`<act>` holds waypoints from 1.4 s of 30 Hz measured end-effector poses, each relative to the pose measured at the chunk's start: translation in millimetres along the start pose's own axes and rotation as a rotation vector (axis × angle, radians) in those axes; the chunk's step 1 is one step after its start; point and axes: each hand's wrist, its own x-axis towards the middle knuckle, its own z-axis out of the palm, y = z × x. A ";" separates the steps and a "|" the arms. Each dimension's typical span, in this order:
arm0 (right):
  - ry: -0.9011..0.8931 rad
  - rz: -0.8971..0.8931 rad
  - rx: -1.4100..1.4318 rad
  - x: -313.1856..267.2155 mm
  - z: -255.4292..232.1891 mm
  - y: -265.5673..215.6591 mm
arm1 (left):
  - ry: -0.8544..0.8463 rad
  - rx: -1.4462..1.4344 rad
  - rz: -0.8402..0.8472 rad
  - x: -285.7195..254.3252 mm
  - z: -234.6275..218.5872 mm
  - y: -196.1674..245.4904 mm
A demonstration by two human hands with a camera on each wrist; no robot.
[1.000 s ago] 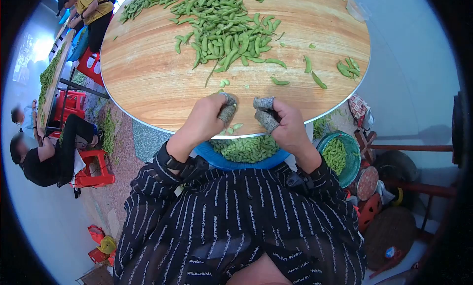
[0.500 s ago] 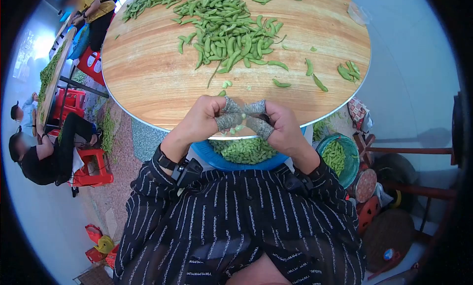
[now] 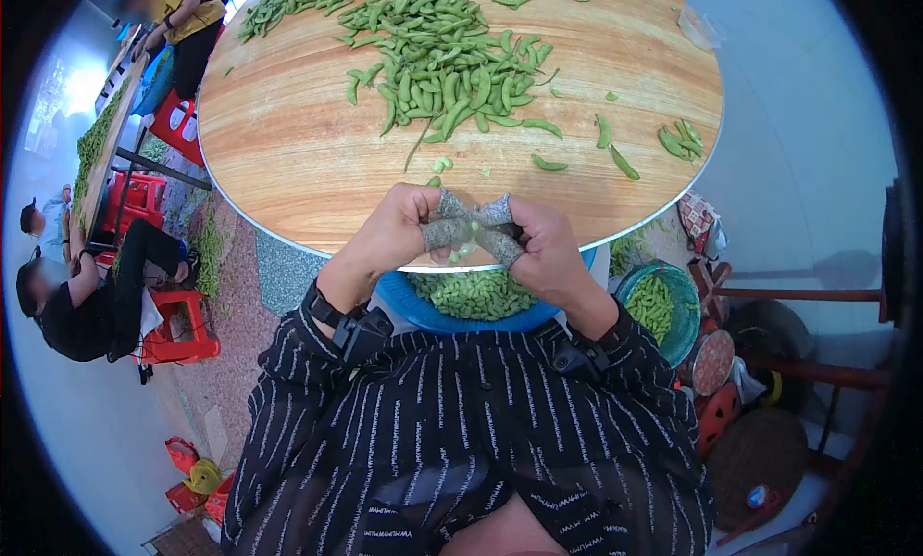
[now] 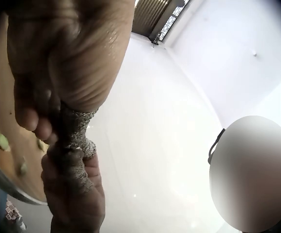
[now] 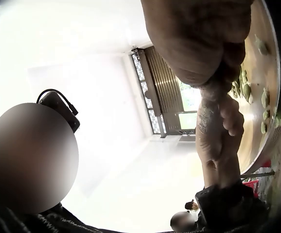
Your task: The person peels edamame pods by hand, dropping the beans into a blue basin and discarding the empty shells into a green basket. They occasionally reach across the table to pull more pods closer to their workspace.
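Note:
Over the near table edge, my left hand (image 3: 389,231) and right hand (image 3: 550,246) meet at their fingertips. Grey wraps cover the thumb and forefinger of each. Both pinch a small green pod (image 3: 474,228), mostly hidden between the wrapped tips. Loose shelled beans (image 3: 463,251) lie by the left fingers, and two more beans (image 3: 442,164) lie farther up. In the left wrist view the left hand (image 4: 70,53) hangs above the right hand (image 4: 77,201), tips touching. The right wrist view shows the right hand (image 5: 201,41) against the left hand (image 5: 219,136), the pod hidden.
A pile of pods (image 3: 452,85) spreads over the round wooden table (image 3: 288,142). Below its near edge is a blue basin (image 3: 413,313) of shelled beans. A green basket (image 3: 685,311) stands at right. People sit by another table at left.
From being apart a second ago, my hands have come together at the wrapped fingertips. Over the last half second they have barely shifted.

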 end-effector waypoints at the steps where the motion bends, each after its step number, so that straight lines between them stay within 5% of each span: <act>1: 0.000 -0.003 -0.001 0.6 0.7 -1.0 | 0.078 -0.070 -0.037 0.8 3.5 0.0; 6: 0.159 -0.168 -0.352 2.9 7.5 -5.4 | 0.216 -0.168 0.025 2.5 17.3 -7.3; 13: 0.140 -0.177 -0.352 8.3 7.0 1.9 | 0.223 -0.228 0.093 6.6 15.3 -14.1; 15: 0.116 0.030 0.057 8.5 8.9 5.0 | 0.216 -0.277 0.091 7.3 15.3 -12.6; 18: 0.104 0.107 0.222 9.4 8.0 -0.6 | 0.168 -0.398 0.101 9.0 13.4 -15.8; 23: 0.131 0.080 0.146 8.9 8.7 -3.4 | 0.151 -0.566 0.158 9.5 16.1 -15.0; 29: 0.209 0.124 0.299 10.7 1.6 12.4 | 0.176 -0.307 0.203 11.5 5.8 -30.4; 31: 0.237 0.145 0.310 11.2 -4.4 15.0 | 0.295 -0.023 0.304 8.9 -4.9 -34.6; 35: 0.238 0.178 0.287 13.2 -2.5 14.2 | 0.399 0.044 0.282 5.9 -12.1 -25.1; 37: 0.240 0.136 0.269 13.9 7.1 12.8 | 0.266 -0.216 0.197 2.6 -0.4 -12.3; 42: 0.154 0.067 0.204 8.5 13.3 3.9 | 0.122 -0.339 0.029 6.4 1.9 -17.9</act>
